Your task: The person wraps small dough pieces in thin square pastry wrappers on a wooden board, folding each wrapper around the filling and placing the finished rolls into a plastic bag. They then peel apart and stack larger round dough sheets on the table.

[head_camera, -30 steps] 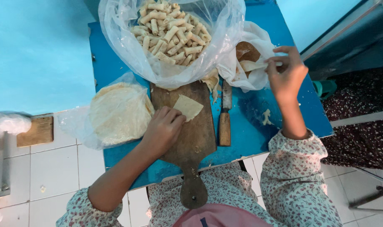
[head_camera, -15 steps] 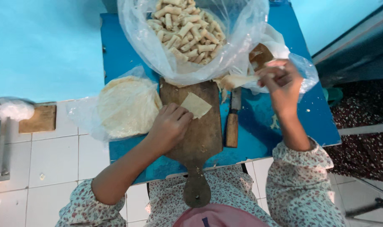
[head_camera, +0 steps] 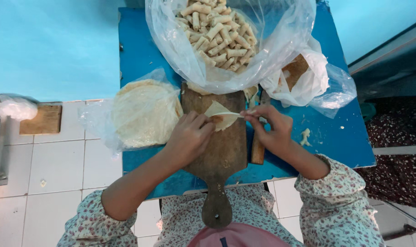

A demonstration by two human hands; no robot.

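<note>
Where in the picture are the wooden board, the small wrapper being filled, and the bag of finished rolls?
wooden board [head_camera: 224,151], head view, bare middle of its face.
small wrapper [head_camera: 221,120], head view, its flat centre.
bag of finished rolls [head_camera: 219,34], head view, on the rolls seen through the plastic.

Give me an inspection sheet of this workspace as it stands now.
Surface: blue table, bits of filling near its right edge.
Job's things: wrapper on wooden board, a stick laid across it.
Clutter: bag of rolls, stack of wrappers in plastic, second bag, knife handle.
Hands: left hand presses the wrapper; right hand pinches the stick.
Cables: nothing seen.
Surroundings: white tiled floor, wooden block.
</note>
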